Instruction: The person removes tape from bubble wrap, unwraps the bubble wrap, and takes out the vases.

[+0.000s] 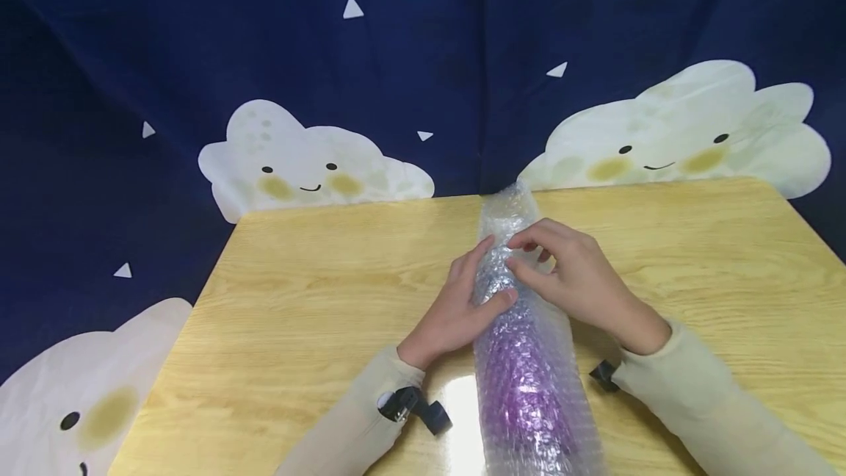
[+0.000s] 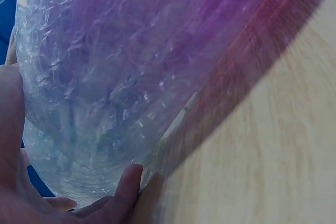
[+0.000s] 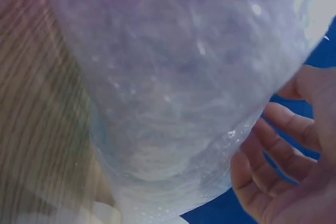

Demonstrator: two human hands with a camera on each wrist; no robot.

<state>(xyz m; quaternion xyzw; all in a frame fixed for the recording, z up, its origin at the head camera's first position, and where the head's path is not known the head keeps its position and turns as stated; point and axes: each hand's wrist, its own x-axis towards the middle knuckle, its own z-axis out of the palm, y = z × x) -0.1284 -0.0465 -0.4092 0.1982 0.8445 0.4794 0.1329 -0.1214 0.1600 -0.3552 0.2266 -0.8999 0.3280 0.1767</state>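
Note:
A long bundle in clear bubble wrap (image 1: 522,358) lies lengthwise on the table, purple at its near part and silvery toward the narrow far end. My left hand (image 1: 459,314) holds its left side, thumb over the top and fingers along the edge. In the left wrist view those fingertips (image 2: 134,174) press against the wrap. Over the far part bends my right hand (image 1: 575,267), thumb and forefinger tips close together at the wrap's surface. Whether they pinch the film cannot be made out. In the right wrist view, its other fingers (image 3: 247,177) curl beside the wrap.
The wooden table (image 1: 317,300) meets a dark blue cloth (image 1: 410,79) with printed clouds behind its far edge. The bundle's far tip reaches that edge. Black straps (image 1: 416,406) sit at the left sleeve, and a black piece (image 1: 604,375) sits by the right cuff.

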